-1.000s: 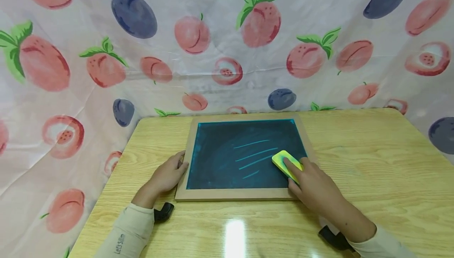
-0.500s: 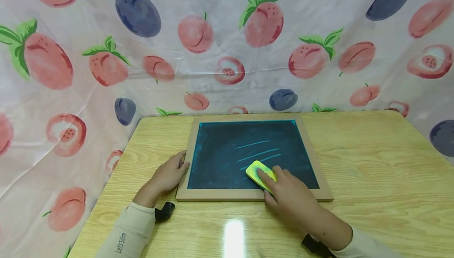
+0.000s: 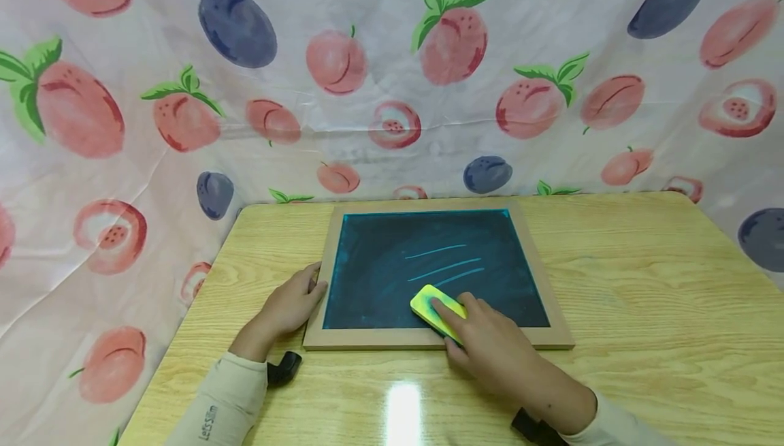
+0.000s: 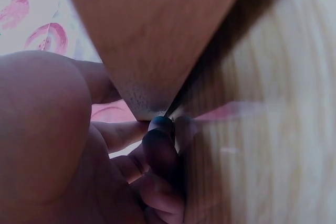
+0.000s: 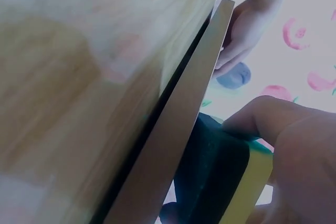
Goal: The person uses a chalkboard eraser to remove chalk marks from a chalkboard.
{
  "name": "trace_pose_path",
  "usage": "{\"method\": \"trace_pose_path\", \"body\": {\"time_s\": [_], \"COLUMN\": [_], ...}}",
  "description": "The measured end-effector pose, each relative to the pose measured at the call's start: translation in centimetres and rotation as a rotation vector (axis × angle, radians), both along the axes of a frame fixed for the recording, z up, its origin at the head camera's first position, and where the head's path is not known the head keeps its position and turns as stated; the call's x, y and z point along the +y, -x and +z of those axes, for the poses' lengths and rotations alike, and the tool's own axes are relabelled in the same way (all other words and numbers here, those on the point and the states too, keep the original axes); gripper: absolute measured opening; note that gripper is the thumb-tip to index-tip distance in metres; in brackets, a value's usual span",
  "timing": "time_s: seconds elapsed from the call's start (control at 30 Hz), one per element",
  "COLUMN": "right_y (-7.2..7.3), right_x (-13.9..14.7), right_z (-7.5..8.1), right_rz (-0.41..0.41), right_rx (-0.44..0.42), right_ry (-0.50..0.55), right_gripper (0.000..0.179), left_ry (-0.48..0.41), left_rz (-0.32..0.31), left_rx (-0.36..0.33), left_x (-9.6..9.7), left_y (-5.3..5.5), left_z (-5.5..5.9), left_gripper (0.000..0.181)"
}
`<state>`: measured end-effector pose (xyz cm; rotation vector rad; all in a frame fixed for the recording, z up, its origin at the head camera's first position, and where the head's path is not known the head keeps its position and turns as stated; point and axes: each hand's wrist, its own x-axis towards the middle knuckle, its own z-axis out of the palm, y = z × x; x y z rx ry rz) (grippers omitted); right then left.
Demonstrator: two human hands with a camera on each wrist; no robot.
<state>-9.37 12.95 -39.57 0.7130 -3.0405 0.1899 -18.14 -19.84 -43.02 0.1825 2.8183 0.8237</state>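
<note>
A wood-framed blackboard (image 3: 373, 262) lies on the table with several teal chalk lines on it. At its left edge my left hand (image 3: 290, 304) grips the frame, and the left wrist view shows fingertips (image 4: 160, 129) at the frame's lower edge. My right hand (image 3: 499, 345) holds a yellow board eraser (image 3: 422, 300) with a dark underside, index finger laid along its top. That eraser rests over the lower middle of the board, overlapping the bottom frame bar and hiding part of the writing surface. In the right wrist view the eraser's dark side (image 5: 210, 166) is close against the frame.
The light wooden table (image 3: 643, 296) extends on both sides of the board. A fruit-patterned cloth (image 3: 392, 37) hangs behind the table and along the left side. Black wrist-camera parts (image 3: 284, 368) sit at both wrists.
My right hand has slid the eraser left from the board's right side to its lower middle. The lowest chalk line no longer shows. The left hand stays at the frame.
</note>
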Motion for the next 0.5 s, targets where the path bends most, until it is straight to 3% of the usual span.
{"method": "trace_pose_path", "body": {"time_s": [0.2,0.5], "right_y": [0.5,1.8], "right_x": [1.4,4.9], "right_z": [0.0,-0.1], "right_rz": [-0.040,-0.074], "right_rx": [0.019,0.157], "right_ry": [-0.023,-0.013], "right_gripper": [0.058,0.051], "left_ry": [-0.019,-0.043], "left_rz": [-0.017,-0.032], "left_rx": [0.005,0.019], "left_x": [-0.2,-0.3], "left_y": [-0.3,-0.4], "left_z": [0.0,0.1], "left_gripper": [0.065,0.064]}}
